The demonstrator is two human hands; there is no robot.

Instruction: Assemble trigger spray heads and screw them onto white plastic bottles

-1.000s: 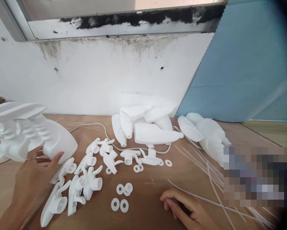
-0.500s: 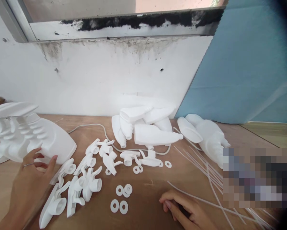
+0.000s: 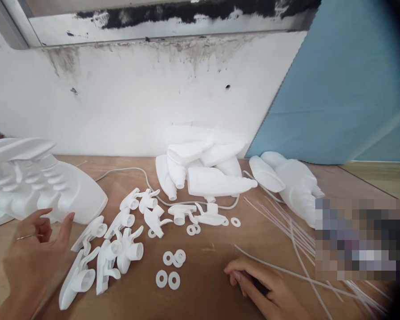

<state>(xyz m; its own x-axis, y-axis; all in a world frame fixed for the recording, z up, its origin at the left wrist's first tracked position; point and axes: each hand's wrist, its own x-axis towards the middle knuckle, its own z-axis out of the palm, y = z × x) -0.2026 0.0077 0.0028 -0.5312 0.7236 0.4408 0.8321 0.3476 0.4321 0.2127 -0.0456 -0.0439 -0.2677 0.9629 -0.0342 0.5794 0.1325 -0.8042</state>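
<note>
White wall [image 3: 136,102] across the back, stained under a window frame [image 3: 200,22]. Brown table [image 3: 200,284] below, blue cloth [image 3: 336,89] hanging behind at right. White bottles in three groups on the table: left stack [image 3: 79,191] near the left edge, middle pile [image 3: 213,181] lying against the wall, right group [image 3: 295,178] on their sides by the cloth. Pixelated patch at far right, contents unreadable.

Left hand [image 3: 36,244] just in front of the left stack: fingers half curled, thumb raised and well apart, nothing visibly held; contact with a bottle, cannot tell. Right hand [image 3: 260,284] low at the near edge, loosely curled, thumb close to fingers; contents of the curl hidden, cannot tell.

White spray heads [image 3: 131,251] scattered between left hand and middle pile. Thin tubes [image 3: 313,281] fanned out at right, one passing just beyond the right hand. Flat washers [image 3: 157,279] smallest, mostly mid-table.

Step in hand, judged: between grips, parts laid out loose. Next move, judged: any pick-up calls for closing left thumb and fingers together.
</note>
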